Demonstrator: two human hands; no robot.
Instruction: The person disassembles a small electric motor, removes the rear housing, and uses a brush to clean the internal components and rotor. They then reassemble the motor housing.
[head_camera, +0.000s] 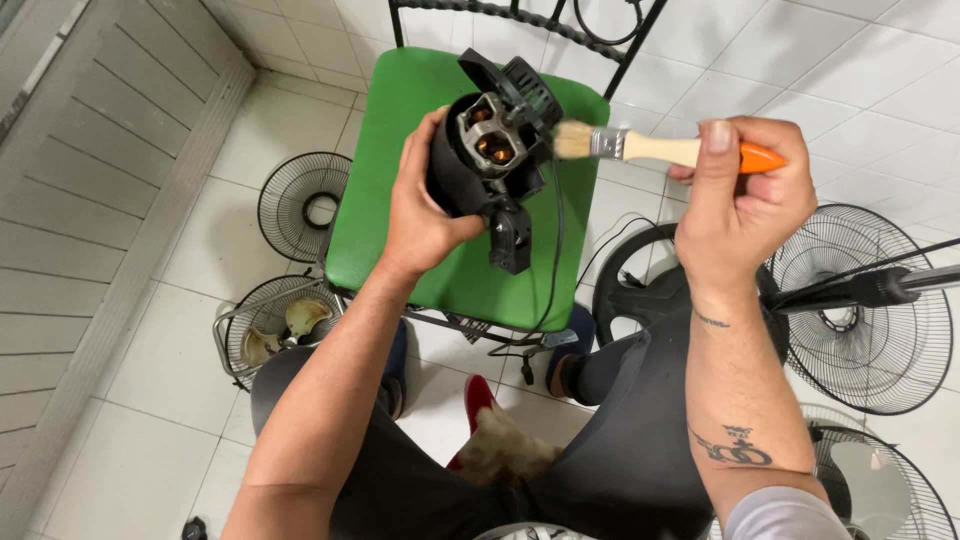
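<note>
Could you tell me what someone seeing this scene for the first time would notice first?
Most likely the black fan motor held up in the left hand over the bright green chair seat, its copper windings exposed. Just to its right, the right hand points a paintbrush with an orange-tipped wooden handle at the motor, bristles almost touching it. Wire fan grilles lie scattered on the white tiled floor around the chair.

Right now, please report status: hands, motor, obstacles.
Left hand grips fan motor. Right hand holds paintbrush, bristles beside motor. Nothing between them.
</note>
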